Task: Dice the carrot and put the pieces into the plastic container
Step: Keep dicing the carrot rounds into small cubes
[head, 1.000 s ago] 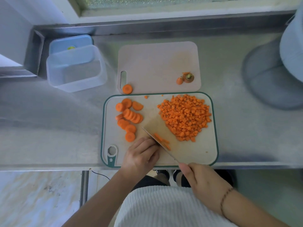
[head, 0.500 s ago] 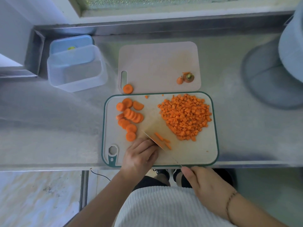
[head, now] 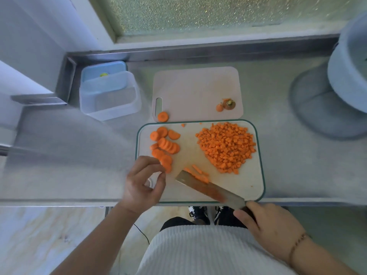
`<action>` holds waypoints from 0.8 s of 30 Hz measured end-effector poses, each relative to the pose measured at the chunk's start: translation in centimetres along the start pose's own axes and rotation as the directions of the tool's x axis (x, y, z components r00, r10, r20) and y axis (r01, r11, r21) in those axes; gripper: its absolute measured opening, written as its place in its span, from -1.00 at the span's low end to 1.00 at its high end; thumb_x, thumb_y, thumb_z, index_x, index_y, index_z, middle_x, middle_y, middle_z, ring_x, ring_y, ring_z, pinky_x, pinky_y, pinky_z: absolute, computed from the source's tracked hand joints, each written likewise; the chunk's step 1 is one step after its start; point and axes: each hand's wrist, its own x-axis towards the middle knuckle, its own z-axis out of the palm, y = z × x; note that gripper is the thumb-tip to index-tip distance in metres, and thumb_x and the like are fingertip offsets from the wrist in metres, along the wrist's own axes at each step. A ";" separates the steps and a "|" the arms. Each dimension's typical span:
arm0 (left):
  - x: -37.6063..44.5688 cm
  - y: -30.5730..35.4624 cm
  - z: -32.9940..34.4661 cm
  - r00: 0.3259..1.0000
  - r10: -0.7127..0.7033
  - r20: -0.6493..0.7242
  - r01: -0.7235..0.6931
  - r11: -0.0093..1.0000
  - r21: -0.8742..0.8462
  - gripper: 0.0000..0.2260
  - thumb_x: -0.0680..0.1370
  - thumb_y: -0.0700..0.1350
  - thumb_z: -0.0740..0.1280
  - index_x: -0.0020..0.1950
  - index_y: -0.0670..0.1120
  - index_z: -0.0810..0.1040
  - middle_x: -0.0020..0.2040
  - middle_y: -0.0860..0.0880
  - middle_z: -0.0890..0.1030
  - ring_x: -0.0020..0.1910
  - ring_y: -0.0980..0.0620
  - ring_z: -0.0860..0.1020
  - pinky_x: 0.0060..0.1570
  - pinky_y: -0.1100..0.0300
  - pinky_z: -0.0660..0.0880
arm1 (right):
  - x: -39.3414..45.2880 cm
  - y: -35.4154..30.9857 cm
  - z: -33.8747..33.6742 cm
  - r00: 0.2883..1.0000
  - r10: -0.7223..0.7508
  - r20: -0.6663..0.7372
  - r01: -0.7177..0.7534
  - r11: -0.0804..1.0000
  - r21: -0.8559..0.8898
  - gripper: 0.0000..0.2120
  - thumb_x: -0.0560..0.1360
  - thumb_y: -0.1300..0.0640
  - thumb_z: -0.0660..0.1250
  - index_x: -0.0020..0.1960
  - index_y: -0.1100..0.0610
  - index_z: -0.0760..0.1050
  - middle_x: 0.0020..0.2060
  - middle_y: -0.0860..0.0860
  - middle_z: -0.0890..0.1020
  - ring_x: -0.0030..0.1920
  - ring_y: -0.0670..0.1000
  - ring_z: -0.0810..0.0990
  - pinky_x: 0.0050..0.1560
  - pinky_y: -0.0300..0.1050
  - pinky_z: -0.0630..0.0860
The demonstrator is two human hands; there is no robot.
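Here, left hand grip curls at carrot slices — right hand clamps knife.

Single head cam, wide-angle, looking steeply down from above the person's chest at the steel counter, close range; green-rimmed cutting board centre frame, window along the top edge, floor and shoes at the bottom.

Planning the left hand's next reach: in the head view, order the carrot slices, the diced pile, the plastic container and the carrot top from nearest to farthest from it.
1. Carrot slices, by the left hand, at its fingertips.
2. Diced pile, on the board's right.
3. Plastic container, far left of the counter.
4. Carrot top, on the far board's right corner.
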 end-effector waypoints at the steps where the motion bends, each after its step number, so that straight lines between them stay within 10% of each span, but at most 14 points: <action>1: 1.0 0.1 -0.2 0.996 0.011 0.087 -0.010 1.000 -0.005 -0.87 0.49 -0.21 0.38 -0.14 -0.25 0.67 -0.11 -0.09 0.61 -0.12 -0.04 0.58 -0.05 0.20 0.51 | 0.1 0.1 0.1 0.998 -0.038 -0.040 0.035 0.996 -0.079 -0.40 0.35 -0.45 -0.47 -0.20 -0.09 0.17 -0.35 -0.07 0.52 -0.31 -0.06 0.55 -0.37 -0.11 0.36; 8: 5.0 1.4 2.8 0.698 0.092 0.710 -0.175 0.983 0.045 -0.68 0.53 0.10 0.27 -0.01 -0.07 0.72 -0.09 0.00 0.66 -0.13 -0.03 0.57 -0.12 0.02 0.55 | 0.7 0.2 0.0 0.956 -0.187 -0.228 0.111 0.945 -0.308 -0.37 0.57 -0.34 -0.18 -0.40 0.02 0.37 -0.69 -0.03 0.36 -0.74 -0.04 0.33 -0.50 -0.32 -0.18; 17: 6.1 1.6 3.7 0.572 -0.024 0.820 -0.123 0.986 0.114 -0.89 0.52 -0.09 0.41 -0.07 -0.10 0.70 -0.17 -0.02 0.62 -0.10 0.01 0.50 -0.01 0.07 0.47 | 0.9 0.3 1.0 0.974 -0.187 -0.131 0.138 0.939 -0.315 -0.24 0.50 -0.42 -0.36 -0.27 0.01 0.45 -0.54 -0.01 0.51 -0.60 0.00 0.49 -0.63 -0.20 0.18; 24: 7.6 -0.7 3.5 0.605 0.099 0.790 -0.306 0.945 0.117 -0.85 0.38 -0.15 0.49 -0.07 -0.11 0.66 -0.17 -0.03 0.62 -0.16 -0.09 0.55 -0.11 0.04 0.52 | -0.2 2.9 1.1 0.942 -0.208 -0.263 0.122 0.944 -0.308 -0.33 0.56 -0.36 -0.22 -0.40 -0.04 0.45 -0.63 -0.06 0.46 -0.69 -0.09 0.40 -0.62 -0.27 0.01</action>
